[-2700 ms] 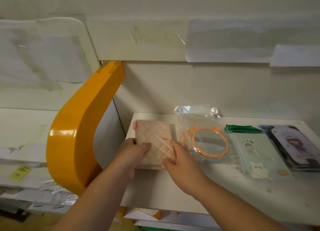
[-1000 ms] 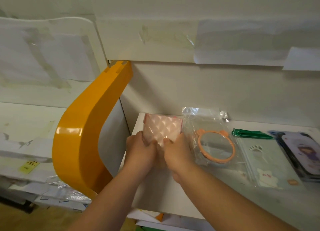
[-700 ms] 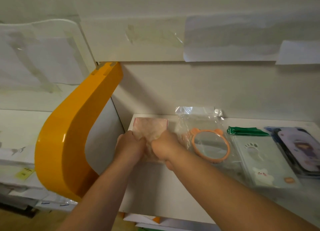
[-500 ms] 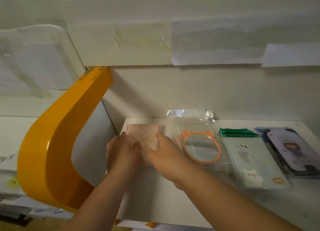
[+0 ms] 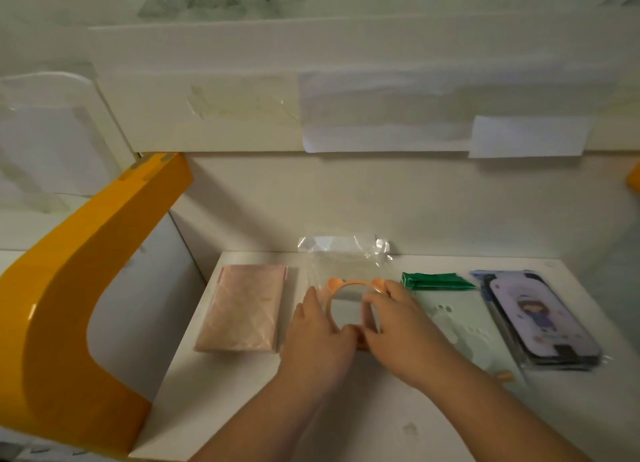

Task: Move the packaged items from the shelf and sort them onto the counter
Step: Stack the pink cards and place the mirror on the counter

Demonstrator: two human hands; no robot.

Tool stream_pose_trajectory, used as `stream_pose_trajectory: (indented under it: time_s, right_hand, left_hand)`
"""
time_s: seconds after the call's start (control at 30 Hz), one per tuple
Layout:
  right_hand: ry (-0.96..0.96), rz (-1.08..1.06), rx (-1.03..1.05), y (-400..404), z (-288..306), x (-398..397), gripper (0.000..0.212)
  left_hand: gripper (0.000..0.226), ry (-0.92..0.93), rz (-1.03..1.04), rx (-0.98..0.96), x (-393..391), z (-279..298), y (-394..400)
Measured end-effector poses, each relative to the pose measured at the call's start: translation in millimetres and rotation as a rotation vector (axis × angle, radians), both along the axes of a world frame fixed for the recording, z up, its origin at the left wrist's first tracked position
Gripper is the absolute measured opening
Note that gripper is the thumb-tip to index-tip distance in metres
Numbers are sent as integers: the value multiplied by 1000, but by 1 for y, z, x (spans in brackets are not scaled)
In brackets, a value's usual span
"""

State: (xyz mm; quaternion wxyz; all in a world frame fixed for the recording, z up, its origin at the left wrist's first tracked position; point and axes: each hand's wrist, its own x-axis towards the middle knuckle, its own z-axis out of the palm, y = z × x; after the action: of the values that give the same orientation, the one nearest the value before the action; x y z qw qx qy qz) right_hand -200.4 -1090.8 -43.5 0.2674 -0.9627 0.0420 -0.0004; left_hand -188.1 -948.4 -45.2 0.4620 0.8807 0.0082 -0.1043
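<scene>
The mirror (image 5: 349, 309), a small round one with an orange rim and two ear-like bumps, is sealed in a loose clear bag and lies flat on the white shelf (image 5: 311, 409), between the pink quilted packet (image 5: 244, 311) on its left and the pale green packet (image 5: 460, 326) on its right. It is met from both sides: the left hand (image 5: 317, 337) is laid against the left rim and the right hand (image 5: 398, 326) is curled over the right rim, so it appears to be gripped between them through the bag, though a firm hold cannot be confirmed. The mirror is judged light and stiff but breakable, and the film slippery and slack. The rim, not the bag's loose top flap, is judged the safer place to be held, with the piece kept flat and well supported.
</scene>
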Motion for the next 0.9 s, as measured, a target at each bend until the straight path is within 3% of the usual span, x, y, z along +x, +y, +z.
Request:
stream_pose_trajectory:
  time_s: [0.17,0.23,0.33,0.43,0.53,0.6,0.73,0.9]
  right_hand:
    - [-11,0,35,-4,-6,2,37]
    - [-1,-10,89,-5,-6,1,29]
    - [2,-21,148,-6,-8,0,35]
    - [-3,6,185,-2,-12,-2,39]
    - [8,24,174,2,-12,-2,43]
    - [22,20,187,1,-9,-2,44]
    - [41,18,315,-4,-7,0,33]
    - [107,24,452,-11,0,-1,29]
  left_hand:
    - [83,15,-2,30,4,0,-2]
    - [89,66,76,-97,8,4,-2]
    - [93,183,164,-272,16,6,1]
    - [71,272,236,-325,29,6,6]
    - [32,366,189,-341,36,14,8]
    - [18,396,172,-334,39,17,5]
    - [16,411,185,-366,45,13,1]
    - [35,384,148,-379,45,3,1]
